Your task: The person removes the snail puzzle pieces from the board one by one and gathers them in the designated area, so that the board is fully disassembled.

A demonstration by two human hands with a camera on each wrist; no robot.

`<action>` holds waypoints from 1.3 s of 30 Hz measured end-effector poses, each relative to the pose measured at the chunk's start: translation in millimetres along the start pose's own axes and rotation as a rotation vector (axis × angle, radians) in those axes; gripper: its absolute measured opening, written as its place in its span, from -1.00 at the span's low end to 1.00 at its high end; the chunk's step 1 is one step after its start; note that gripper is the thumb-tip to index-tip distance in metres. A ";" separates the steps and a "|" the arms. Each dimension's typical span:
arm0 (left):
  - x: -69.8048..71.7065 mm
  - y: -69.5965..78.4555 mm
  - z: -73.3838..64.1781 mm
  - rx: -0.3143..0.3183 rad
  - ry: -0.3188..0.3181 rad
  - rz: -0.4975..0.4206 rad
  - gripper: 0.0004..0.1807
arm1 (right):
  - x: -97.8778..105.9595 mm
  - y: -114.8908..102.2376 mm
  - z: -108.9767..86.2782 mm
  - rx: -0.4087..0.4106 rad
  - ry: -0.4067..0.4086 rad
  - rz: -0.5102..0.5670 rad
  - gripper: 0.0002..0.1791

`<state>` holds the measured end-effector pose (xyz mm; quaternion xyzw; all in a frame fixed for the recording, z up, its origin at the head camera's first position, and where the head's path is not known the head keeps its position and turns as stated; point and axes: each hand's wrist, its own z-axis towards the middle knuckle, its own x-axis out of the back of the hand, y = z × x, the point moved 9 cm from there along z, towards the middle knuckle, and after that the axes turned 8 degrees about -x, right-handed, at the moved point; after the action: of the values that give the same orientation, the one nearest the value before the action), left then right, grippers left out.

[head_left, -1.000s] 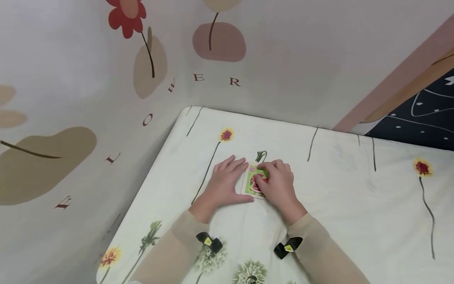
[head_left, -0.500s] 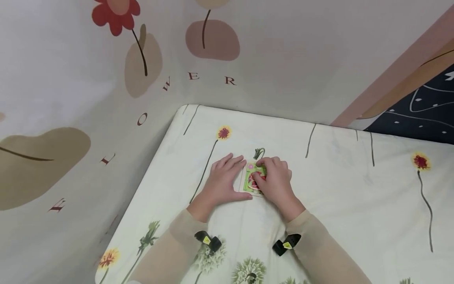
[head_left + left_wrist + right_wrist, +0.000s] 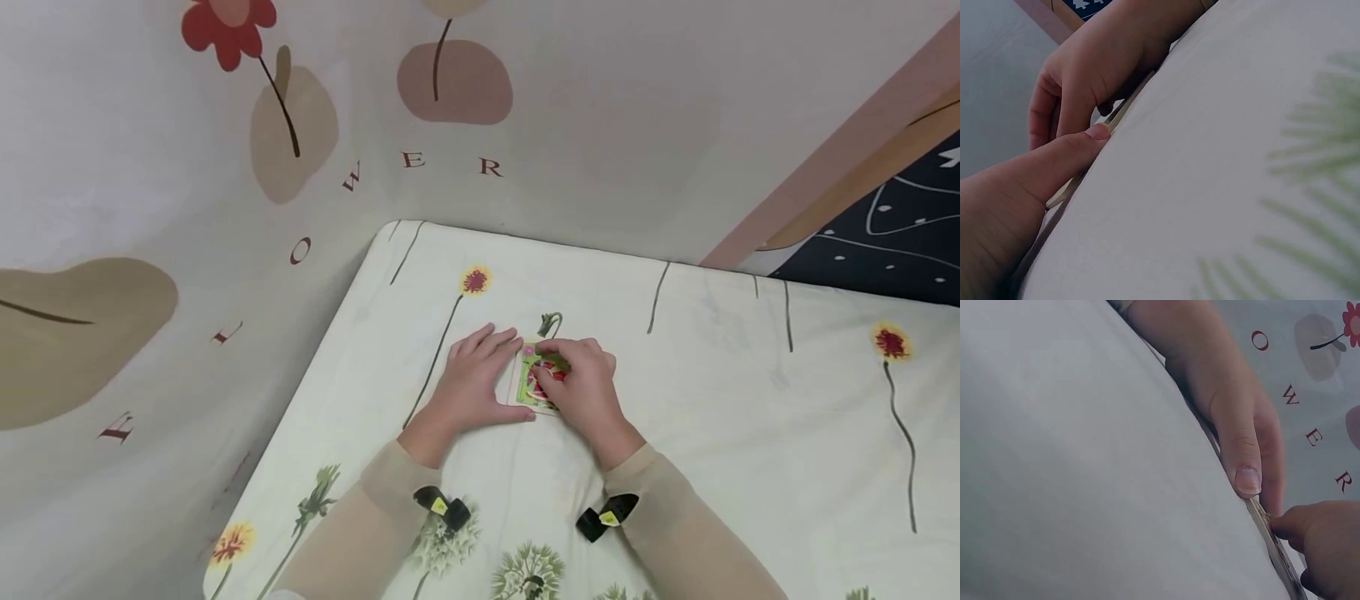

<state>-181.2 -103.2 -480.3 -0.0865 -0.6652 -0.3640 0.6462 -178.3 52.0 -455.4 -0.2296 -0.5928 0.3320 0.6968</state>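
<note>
A small flat picture puzzle, green with a red figure and a pale border, lies on the bed in the head view. My left hand is spread along its left side, fingers straight. The left thumb touches the near edge of the board in the left wrist view. Over the right half of the puzzle, my right hand has its fingers bent, with thumb and index finger pinching a puzzle piece at the red figure. That hand covers much of the picture's right side.
A white flower-printed sheet covers the bed. A wall with painted flowers and letters rises along the far and left edges. Black bands are worn on both wrists.
The right index finger has shifted slightly left over the puzzle, and the thumb has moved a little with it. The left hand keeps its place; the head view has shifted slightly.
</note>
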 end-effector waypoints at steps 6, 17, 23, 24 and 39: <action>0.6 0.5 -0.3 0.000 0.002 -0.010 0.19 | 3.5 1.5 -1.7 -0.014 0.010 0.033 -0.58; 0.0 0.2 -2.0 0.000 -0.003 0.000 0.22 | 18.2 10.5 -9.7 -0.041 0.089 -0.013 -0.63; 1.7 1.9 -0.9 0.012 -0.013 -0.003 0.23 | 31.0 26.1 -12.9 -0.089 0.106 -0.011 -0.59; 1.7 2.1 -0.6 0.013 -0.016 -0.004 0.23 | 33.7 28.2 -13.2 -0.095 0.113 -0.007 -0.58; -2.6 0.7 0.9 0.023 0.006 -0.010 0.22 | 62.1 58.5 -25.3 -0.192 0.188 -0.051 -0.60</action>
<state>-181.0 -101.2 -482.4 -0.0747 -0.6679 -0.3597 0.6472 -159.8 139.0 -460.2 -0.3101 -0.5596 0.2329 0.7324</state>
